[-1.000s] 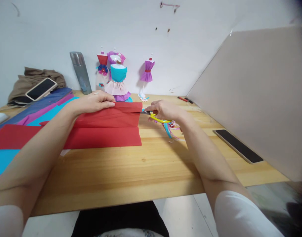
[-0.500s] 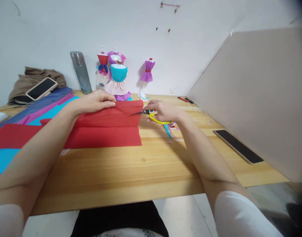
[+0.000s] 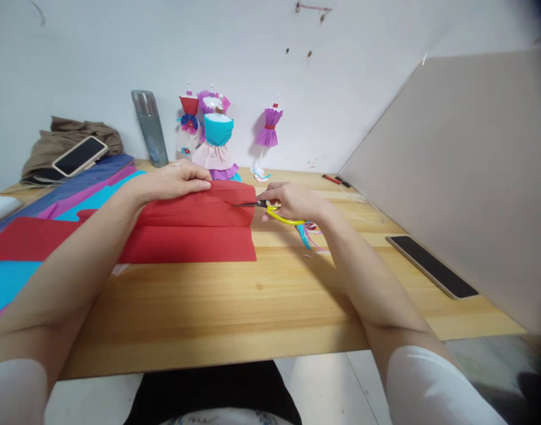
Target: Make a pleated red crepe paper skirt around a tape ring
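White wall (image 3: 97, 59) behind, wooden table (image 3: 235, 319) below: scissors (image 3: 264, 204) on the red cloth (image 3: 199, 245)

Straight to the table, where the red cloth lies left of centre, its short end facing the scissors. Left hand (image 3: 179, 180) at its far edge: fingers curled, thumb drawn in, the edge apparently pinched between them, probably to steady the fabric against the blades. Across from it, the right hand (image 3: 297, 200) is wrapped around the yellow handles (image 3: 288, 220), fingers bent, one slim dark blade (image 3: 246, 205) lying on the cloth and pointing left. Its partner is out of sight, so how far apart the two stand, I cannot tell! That grip looks suited to bringing the points in from the end, roughly along the cloth's length.

And what textures! Red is matte and thin, wrinkled up top, smooth below a long crease. Turquoise cloth (image 3: 9, 283) spreads from beneath it, stringy scraps (image 3: 304, 236) sit near the right wrist, and by the wall small dress forms (image 3: 217, 130) wear gathered, ruffled skirts beside a smooth grey bottle (image 3: 150, 130).
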Available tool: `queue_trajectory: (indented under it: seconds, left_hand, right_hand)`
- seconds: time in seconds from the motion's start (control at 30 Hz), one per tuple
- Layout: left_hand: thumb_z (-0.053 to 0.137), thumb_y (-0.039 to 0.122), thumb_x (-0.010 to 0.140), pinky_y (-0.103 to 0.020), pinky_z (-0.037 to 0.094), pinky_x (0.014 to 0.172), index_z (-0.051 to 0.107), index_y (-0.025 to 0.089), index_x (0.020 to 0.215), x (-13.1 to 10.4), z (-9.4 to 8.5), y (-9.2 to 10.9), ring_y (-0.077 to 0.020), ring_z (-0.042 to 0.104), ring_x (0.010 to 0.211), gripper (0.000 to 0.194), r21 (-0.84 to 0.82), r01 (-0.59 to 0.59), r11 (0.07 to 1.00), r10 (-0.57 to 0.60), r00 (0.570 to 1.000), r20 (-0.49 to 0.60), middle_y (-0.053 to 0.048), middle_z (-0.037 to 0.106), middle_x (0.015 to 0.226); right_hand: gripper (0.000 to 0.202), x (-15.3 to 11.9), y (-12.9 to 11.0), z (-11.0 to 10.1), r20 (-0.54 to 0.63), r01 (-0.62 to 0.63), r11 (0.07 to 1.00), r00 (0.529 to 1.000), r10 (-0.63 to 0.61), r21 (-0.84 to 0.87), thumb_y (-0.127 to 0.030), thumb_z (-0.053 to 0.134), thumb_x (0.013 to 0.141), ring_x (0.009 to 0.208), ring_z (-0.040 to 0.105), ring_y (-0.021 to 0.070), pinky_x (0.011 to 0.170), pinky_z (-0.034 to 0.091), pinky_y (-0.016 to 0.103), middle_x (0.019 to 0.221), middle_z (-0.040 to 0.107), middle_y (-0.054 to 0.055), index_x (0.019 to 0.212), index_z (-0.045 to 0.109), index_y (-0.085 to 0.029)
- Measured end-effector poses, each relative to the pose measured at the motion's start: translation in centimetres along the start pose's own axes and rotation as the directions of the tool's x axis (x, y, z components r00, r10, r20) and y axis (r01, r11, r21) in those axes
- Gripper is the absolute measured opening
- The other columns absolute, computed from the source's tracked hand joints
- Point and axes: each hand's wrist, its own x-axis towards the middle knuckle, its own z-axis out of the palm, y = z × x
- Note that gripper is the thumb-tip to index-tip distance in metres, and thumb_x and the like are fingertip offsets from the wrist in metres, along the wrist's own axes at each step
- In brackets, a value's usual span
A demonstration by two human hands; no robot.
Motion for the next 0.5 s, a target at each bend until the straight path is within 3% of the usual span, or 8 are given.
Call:
queue_trajectory:
  seconds: [0.17, 0.5]
  left_hand:
    - [0.041, 0.049, 0.087, -0.026, 0.04, 0.068, 0.059, 0.018, 0.075, -0.01, -0.07, 0.04, -0.0153, 0.054, 0.071, 0.038, -0.026, -0.01, 1.0, 0.011, 1.0, 0.005, -0.001, 0.058, 0.073]
    - [0.041, 0.05, 0.087, -0.025, 0.04, 0.067, 0.058, 0.018, 0.074, 0.01, -0.08, -0.14, -0.0149, 0.053, 0.069, 0.038, -0.023, -0.024, 0.999, 0.024, 1.0, -0.002, 0.0, 0.057, 0.071]
  right_hand:
    - [0.04, 0.05, 0.39, -0.01, -0.013, 0.007, 1.0, 1.0, -0.007, -0.023, -0.046, 0.071, 0.082, 0.07, 0.055, 0.0181, 0.066, 0.038, 0.028, 0.081, 0.063, 0.008, 0.11, 0.077, -0.018]
    - [0.036, 0.17, 0.2, -0.03, -0.017, 0.017, 1.0, 1.0, -0.017, -0.019, -0.04, 0.073, 0.081, 0.066, 0.051, 0.0156, 0.063, 0.034, 0.027, 0.075, 0.061, 0.006, 0.107, 0.077, -0.016]
